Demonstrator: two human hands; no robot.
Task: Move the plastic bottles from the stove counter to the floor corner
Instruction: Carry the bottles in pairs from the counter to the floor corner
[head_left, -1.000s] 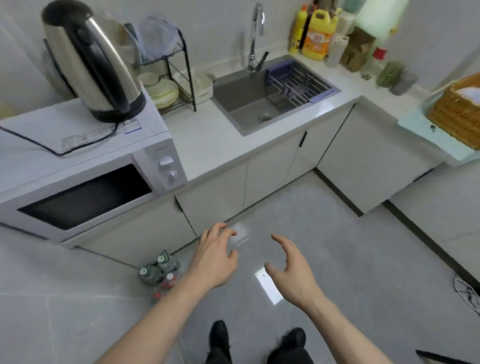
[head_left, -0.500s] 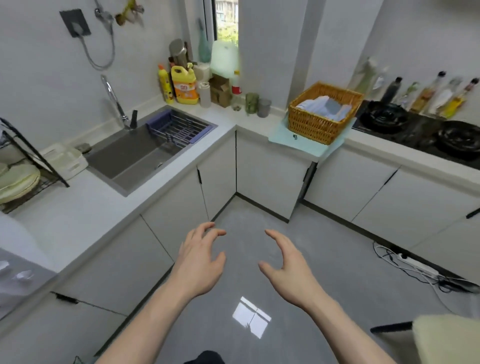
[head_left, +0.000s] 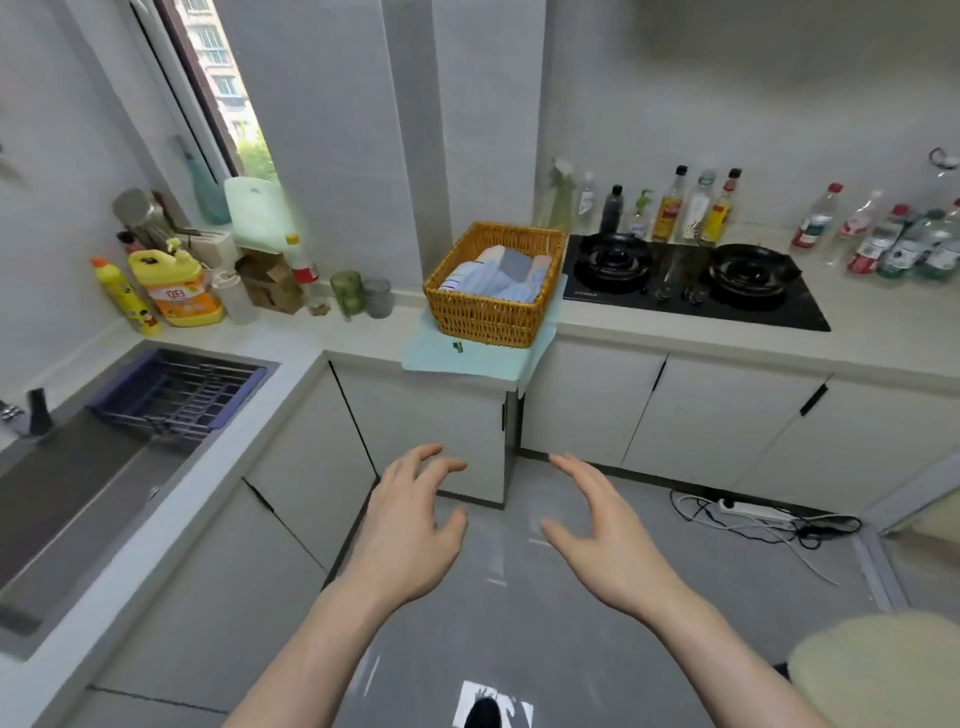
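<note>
Several clear plastic bottles (head_left: 896, 236) with red and green caps and labels stand in a cluster on the counter to the right of the black gas stove (head_left: 691, 278), at the far right. My left hand (head_left: 410, 525) and my right hand (head_left: 602, 535) hover side by side over the grey floor, well short of the counter. Both have loosely spread, relaxed fingers and hold nothing. The floor corner where other bottles stood a second ago is out of view.
A wicker basket (head_left: 493, 288) with folded cloths sits on the counter left of the stove. Sauce bottles (head_left: 670, 208) line the wall behind the stove. A sink (head_left: 104, 452) lies at left, with detergent bottles (head_left: 174, 286) behind it. A power strip with cables (head_left: 753, 514) lies on the floor.
My view has swung right, from the microwave and the bottles on the floor, past the sink, to the stove counter. Both hands stayed in front of me, holding nothing.
</note>
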